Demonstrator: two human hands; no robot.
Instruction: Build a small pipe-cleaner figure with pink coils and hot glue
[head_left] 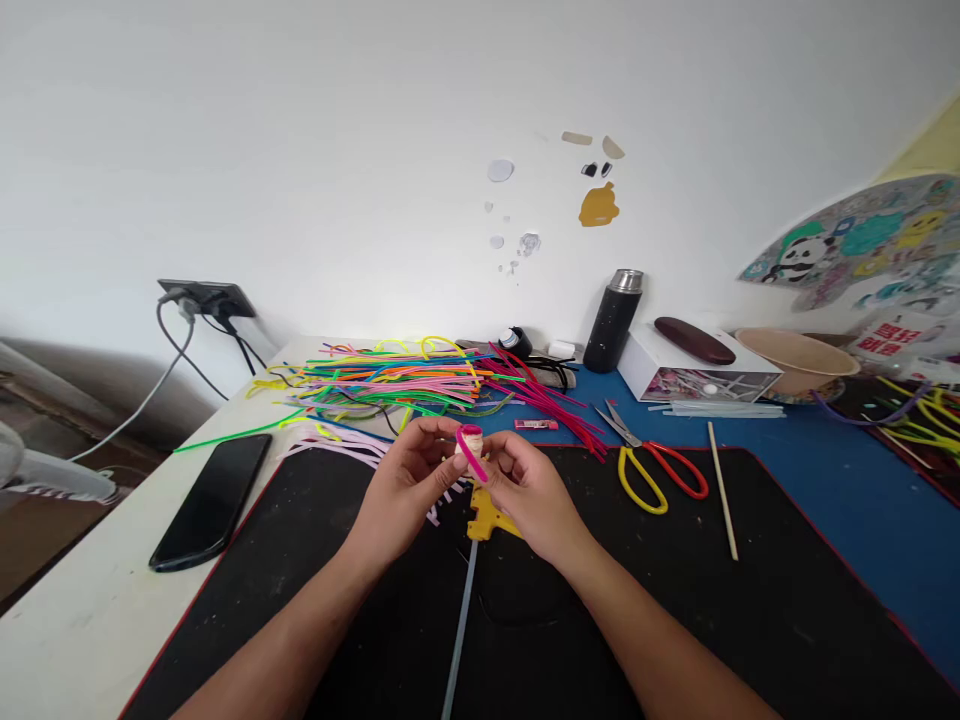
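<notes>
Over the black mat, my left hand point(409, 485) is closed around a small cream-coloured roll point(468, 443). A magenta pipe cleaner point(472, 458) curls over the roll's top and slants down its front. My right hand point(536, 495) pinches the lower end of that pipe cleaner between thumb and fingers, touching the roll's right side. Fingers cover much of the roll, so its full shape is hidden. Just below both hands lies a yellow glue gun point(486, 515), partly covered by my right hand. A translucent glue stick point(460, 630) extends from it towards me.
Bundled colourful pipe cleaners point(390, 375) lie at the back left, with a phone point(214, 500) nearer. Open scissors point(637, 450) and a wooden stick point(722, 490) rest at right. Behind stand a black thermos point(613, 320), a white box point(645, 365) and a beige bowl point(795, 352).
</notes>
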